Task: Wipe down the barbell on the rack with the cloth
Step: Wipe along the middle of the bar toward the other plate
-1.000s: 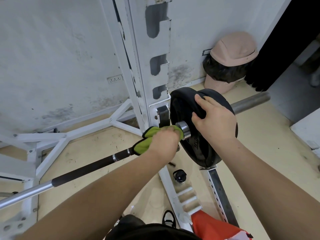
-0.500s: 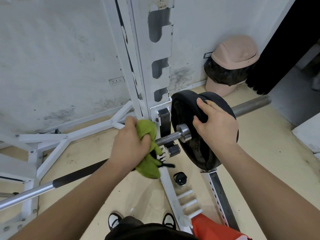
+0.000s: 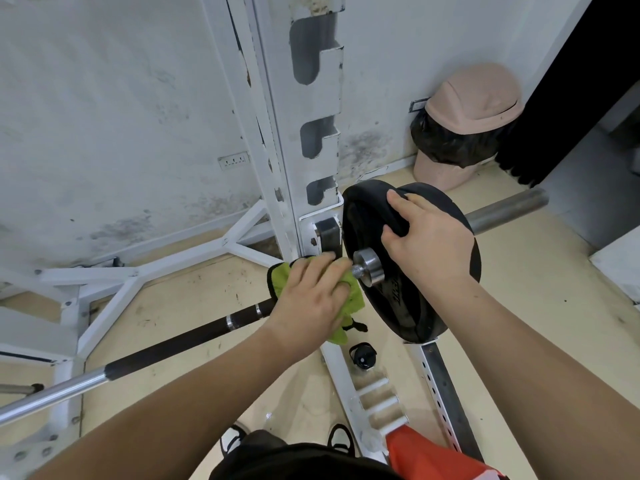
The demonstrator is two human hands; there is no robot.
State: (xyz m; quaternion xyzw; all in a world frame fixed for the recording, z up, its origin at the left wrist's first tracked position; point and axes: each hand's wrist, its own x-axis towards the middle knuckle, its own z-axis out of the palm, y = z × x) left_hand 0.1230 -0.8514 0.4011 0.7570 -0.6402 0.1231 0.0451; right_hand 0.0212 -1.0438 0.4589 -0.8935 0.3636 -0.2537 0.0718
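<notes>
The barbell [image 3: 180, 342] lies across the white rack [image 3: 304, 140], its black-wrapped shaft running from lower left up to the collar. My left hand [image 3: 311, 299] grips a green cloth [image 3: 281, 280] wrapped round the shaft, just left of the steel collar [image 3: 369, 268]. My right hand [image 3: 427, 244] holds the top rim of the black weight plate [image 3: 398, 306], fingers curled over its edge. The bare sleeve end [image 3: 505, 209] sticks out to the right beyond the plate.
A pink bin with a black liner [image 3: 464, 129] stands in the corner behind the plate. A small black cap [image 3: 362, 356] lies on the floor by the rack base. An orange object [image 3: 433, 459] sits at the bottom right, beside my shoes.
My left hand slid the cloth left along the shaft and has now come back right, against the collar. My right hand stayed on the plate rim.
</notes>
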